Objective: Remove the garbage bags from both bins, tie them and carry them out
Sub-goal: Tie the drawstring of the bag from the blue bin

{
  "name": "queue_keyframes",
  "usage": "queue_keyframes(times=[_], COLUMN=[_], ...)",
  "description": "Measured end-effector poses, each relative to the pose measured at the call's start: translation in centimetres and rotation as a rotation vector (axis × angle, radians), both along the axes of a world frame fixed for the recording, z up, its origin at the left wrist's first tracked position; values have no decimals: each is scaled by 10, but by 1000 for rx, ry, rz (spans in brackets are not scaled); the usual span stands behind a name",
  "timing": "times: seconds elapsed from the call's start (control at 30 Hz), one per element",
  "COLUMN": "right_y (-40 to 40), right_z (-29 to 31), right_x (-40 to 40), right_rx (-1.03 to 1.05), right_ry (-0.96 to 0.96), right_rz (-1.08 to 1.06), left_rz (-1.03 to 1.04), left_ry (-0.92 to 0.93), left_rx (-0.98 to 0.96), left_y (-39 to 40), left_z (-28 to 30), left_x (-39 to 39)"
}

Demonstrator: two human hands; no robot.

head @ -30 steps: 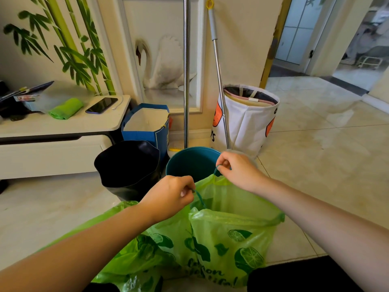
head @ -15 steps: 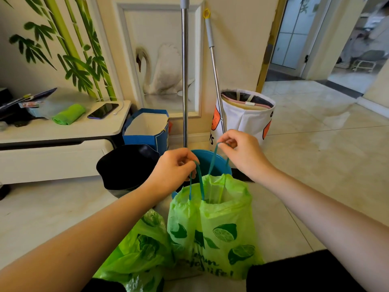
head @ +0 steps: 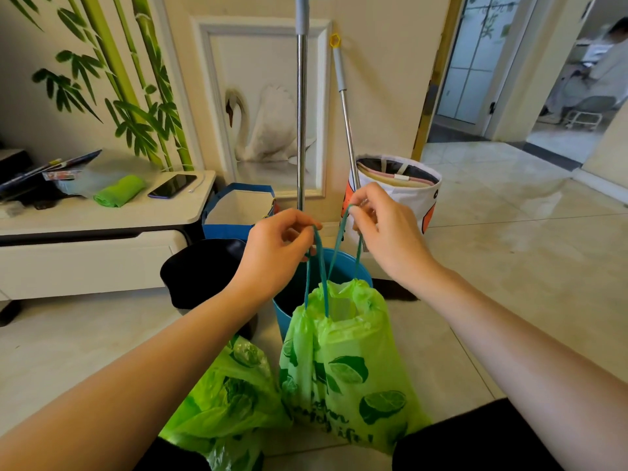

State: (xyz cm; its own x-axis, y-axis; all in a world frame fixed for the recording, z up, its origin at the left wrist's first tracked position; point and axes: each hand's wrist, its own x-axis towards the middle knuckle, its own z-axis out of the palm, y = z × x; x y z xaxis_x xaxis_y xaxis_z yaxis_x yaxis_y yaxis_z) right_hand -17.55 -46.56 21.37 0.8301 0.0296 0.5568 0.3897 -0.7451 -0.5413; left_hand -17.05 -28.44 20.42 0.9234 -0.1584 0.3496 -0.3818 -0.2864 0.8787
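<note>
left hand (head: 275,246): grip clamped on drawstring (head: 321,266) | right hand (head: 384,226): grip clamped on drawstring | bag (head: 343,365): cinched, in front of blue bin (head: 343,270) | second bag (head: 231,392): on floor, left

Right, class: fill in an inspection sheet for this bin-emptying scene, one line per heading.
Surface: pale tiled floor.
Job's things: lime-print green bag hangs by its drawstring, mouth gathered; second green bag lies beside it; blue bin and black bin stand behind.
Clutter: phone and green cloth on white cabinet.
Grippers: left hand and right hand each pinch a drawstring loop.
Cables: nothing seen.
Surroundings: two mop poles, white basket, open doorway.
</note>
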Motion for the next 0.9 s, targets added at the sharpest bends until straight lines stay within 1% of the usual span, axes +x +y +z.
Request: queue_keyframes(times=[0.03,0.13,0.17,0.27,0.4,0.47,0.6,0.7,0.77,0.83,0.87,0.9], right_y=[-1,-2,-2,1,7,12,20,20,18,17,16,16], right_z=[2,0,-1,-1,-2,-2,0,1,3,5,5,5], right_x=[0,0,-1,1,3,0,-6,-8,-8,-10,-10,-10], right_rx=[-21,-71,-44,138,312,365,343,337,319,271,231,194], right_ry=[-5,127,156,223,403,515,681,739,723,676,646,613], right_rz=[-9,-14,-8,5,21,56,129,152,145,150,151,152], left_rz=[-5,-10,-12,-17,-9,-2,28,69,95,37,-35,-127], left_ry=[-10,-21,-28,-41,-86,-118,-211,-231,-175,-39,34,101], left_rx=[-18,-26,-18,20,129,165,230,241,228,280,385,538], left_y=[-1,-2,-2,-2,-1,-2,-3,-5,-5,-3,-2,0], left_z=[2,2,1,-1,-6,-10,-13,-17,-22,-32,-39,-48], left_x=[0,-1,-1,0,4,5,7,9,12,18,20,22])
